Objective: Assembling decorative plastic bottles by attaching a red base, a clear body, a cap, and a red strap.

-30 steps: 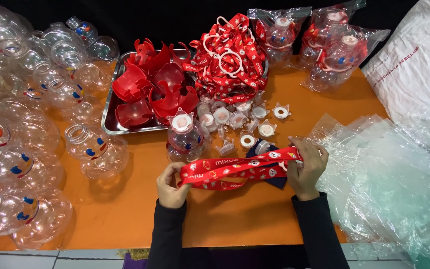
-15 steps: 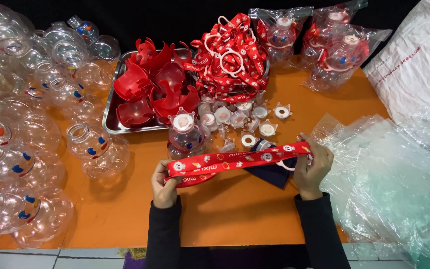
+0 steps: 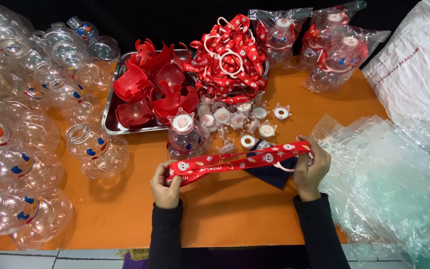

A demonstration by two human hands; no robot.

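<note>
Red printed strap (image 3: 240, 162) is stretched flat between both hands near the orange tabletop's (image 3: 235, 214) front edge; left hand (image 3: 166, 187) and right hand (image 3: 310, 169) pinch its ends. Bagged bottles (image 3: 319, 45) sit at the back edge, unbagged clear bottles (image 3: 31, 124) crowd the left edge.

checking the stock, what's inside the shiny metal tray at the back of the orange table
The shiny metal tray holds a pile of glossy red plastic shells on its left side and a heap of red printed straps with white rings on its right. The tray's floor beneath them is mostly covered.
</note>
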